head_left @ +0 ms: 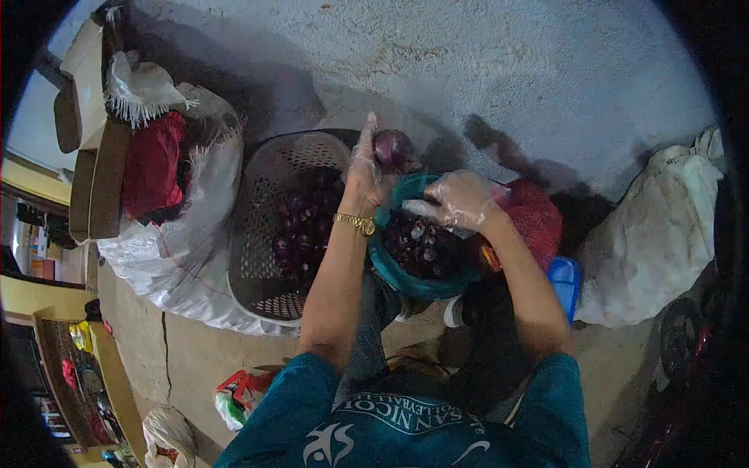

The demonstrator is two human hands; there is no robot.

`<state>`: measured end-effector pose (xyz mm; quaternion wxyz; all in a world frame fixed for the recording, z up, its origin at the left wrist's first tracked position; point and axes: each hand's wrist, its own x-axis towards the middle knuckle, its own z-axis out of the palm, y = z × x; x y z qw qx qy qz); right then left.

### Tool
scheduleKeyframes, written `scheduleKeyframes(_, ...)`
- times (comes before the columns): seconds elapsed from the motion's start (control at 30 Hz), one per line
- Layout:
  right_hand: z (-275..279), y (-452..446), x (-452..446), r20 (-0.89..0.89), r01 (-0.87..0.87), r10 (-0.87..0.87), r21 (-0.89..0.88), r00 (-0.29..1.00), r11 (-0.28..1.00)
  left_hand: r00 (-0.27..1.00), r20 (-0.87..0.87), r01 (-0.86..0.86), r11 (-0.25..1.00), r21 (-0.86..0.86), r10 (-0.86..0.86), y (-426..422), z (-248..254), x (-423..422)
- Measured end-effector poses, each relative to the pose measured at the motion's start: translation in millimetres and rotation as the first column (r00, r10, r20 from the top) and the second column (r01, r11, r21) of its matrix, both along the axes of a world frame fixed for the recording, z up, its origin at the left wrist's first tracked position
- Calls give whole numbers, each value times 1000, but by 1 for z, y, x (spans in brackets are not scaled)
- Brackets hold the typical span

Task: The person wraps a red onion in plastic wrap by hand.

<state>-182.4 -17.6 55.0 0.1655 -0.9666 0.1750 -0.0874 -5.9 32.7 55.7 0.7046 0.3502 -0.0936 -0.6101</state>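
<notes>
Both of my hands wear clear plastic gloves. My left hand [365, 171] is upright, holding a purple onion [392, 150] against its palm side, above the far rim of a teal basin [383, 261]. Over the basin, my right hand [462, 200] has its fingers curled toward the left; what they grip, if anything, I cannot make out. Dark purple onions or loose skins with pale bits [425, 248] lie in the basin. Left of my left forearm, a light plastic crate [256, 253] contains several purple onions [303, 222].
A red mesh sack [538, 222] stands right of the basin, with a blue container [564, 287] beside it. White woven sacks stand left [187, 242] and right [651, 234]. A cardboard box [95, 179] is at far left, and a rough wall [390, 54] lies ahead.
</notes>
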Motion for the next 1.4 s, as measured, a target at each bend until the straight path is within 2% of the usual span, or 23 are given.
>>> scheduleKeyframes(0.07,-8,-3,2,-90,86,-85,5,992,996,1000,4,-12,1000,-8,12,1,1,1)
scheduleKeyframes(0.17,-12,-2,3,-101,184,-190,-74,976,980,999,-48,1,1000,-17,-2,5,11,-3)
scheduleKeyframes(0.27,-11,-1,5,-116,243,-242,-7,963,970,999,-52,-11,999,-45,9,3,7,-2)
scheduleKeyframes(0.37,-18,-4,5,-173,196,-203,-54,964,979,994,-110,-18,1000,-2,17,-2,-7,8)
scheduleKeyframes(0.5,6,-8,2,-126,138,-145,-61,981,989,993,-121,-14,1000,-7,13,1,-6,9)
scheduleKeyframes(0.57,16,-8,2,64,282,-289,110,955,953,991,-125,-40,999,22,42,1,-2,4)
scheduleKeyframes(0.6,16,-11,4,162,291,-307,120,938,949,991,-125,-39,999,22,42,0,-1,3)
scheduleKeyframes(0.63,16,-11,4,161,292,-308,120,937,949,995,-96,10,1000,14,-9,0,-1,1)
scheduleKeyframes(0.7,18,-10,5,290,328,-359,153,887,932,996,-66,61,998,9,-61,0,-2,-2)
scheduleKeyframes(0.77,8,-14,7,359,306,-359,196,862,932,986,45,160,986,51,-162,-1,-3,-5)
scheduleKeyframes(0.8,9,-14,9,426,279,-358,236,831,931,985,45,161,986,50,-164,-1,-2,-8)
scheduleKeyframes(0.9,17,-11,7,474,242,-339,255,812,936,985,21,171,980,96,-174,-2,-1,-12)
scheduleKeyframes(0.97,20,-9,5,449,246,-353,281,821,928,978,-1,207,978,29,-207,-5,-5,-12)
scheduleKeyframes(1.03,26,-6,3,423,248,-366,307,829,919,982,-35,185,982,40,-184,-6,-4,-14)
scheduleKeyframes(1.1,34,-3,1,326,337,-377,173,867,926,985,-69,164,985,52,-160,-6,-3,-15)
scheduleKeyframes(1.17,34,-3,0,303,359,-388,147,870,921,985,-29,175,977,124,-172,-5,-4,-12)
scheduleKeyframes(1.23,30,-5,0,280,381,-399,120,873,917,987,-7,158,980,119,-158,-1,1,-13)
scheduleKeyframes(1.3,18,-12,2,313,287,-337,195,888,938,990,15,141,984,113,-143,1,5,-16)
scheduleKeyframes(1.4,6,-17,1,293,311,-347,163,891,936,989,70,119,985,128,-129,3,12,-20)
